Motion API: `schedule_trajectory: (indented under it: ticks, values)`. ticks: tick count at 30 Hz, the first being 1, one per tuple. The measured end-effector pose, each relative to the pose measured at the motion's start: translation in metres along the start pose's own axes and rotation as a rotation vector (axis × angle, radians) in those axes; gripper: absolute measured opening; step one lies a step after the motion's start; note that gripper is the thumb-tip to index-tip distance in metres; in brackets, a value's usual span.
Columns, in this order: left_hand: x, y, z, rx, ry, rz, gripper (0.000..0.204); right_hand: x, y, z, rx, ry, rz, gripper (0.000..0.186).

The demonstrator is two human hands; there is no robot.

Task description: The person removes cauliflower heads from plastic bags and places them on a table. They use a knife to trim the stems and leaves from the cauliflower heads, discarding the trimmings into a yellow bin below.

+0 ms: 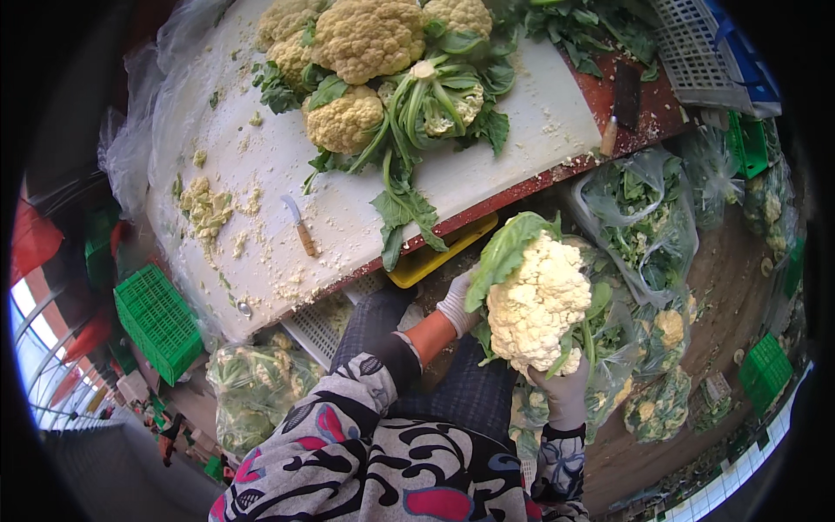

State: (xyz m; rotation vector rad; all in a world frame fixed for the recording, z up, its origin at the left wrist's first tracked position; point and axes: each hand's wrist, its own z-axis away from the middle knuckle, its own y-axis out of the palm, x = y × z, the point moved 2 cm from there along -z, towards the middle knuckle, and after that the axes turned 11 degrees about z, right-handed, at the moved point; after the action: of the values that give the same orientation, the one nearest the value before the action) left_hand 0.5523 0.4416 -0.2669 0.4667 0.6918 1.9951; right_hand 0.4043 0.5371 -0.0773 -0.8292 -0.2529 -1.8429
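Note:
Between my two gloved hands is a large cauliflower, its pale head turned up and green leaves still on its far left side. My left hand, in a white glove, grips it from the left; the fingertips are hidden behind leaves. My right hand holds it from below at the near right. On the white table ahead lies a pile of cauliflowers, one with its cut stem and leaves facing up. A small curved knife with a wooden handle rests on the table, away from both hands.
A dark-bladed cleaver lies at the table's right end, near a white plastic basket. Trimmings are scattered on the left. Clear bags of leaves and cauliflower stand on the floor, with a green crate and a yellow crate.

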Motion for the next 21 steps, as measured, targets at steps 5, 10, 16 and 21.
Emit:
schedule_trajectory:
  ticks: [5,10,16,21]
  values:
    - [-0.046,-0.032,-0.004,0.118,0.171,0.443,0.045,0.047,0.032,-0.043,0.176,-0.33,0.226,0.046]
    - [-0.169,0.018,0.024,0.171,0.464,0.265,0.054,0.111,0.08,-0.087,0.34,-0.423,0.146,0.055]
    - [-0.321,0.062,0.121,0.481,0.748,-0.105,0.077,0.19,0.167,-0.13,0.531,-0.732,0.027,0.059]
    - [-0.364,0.144,0.132,0.208,1.11,-0.478,0.066,0.236,0.221,-0.173,0.399,-1.036,0.081,0.067]
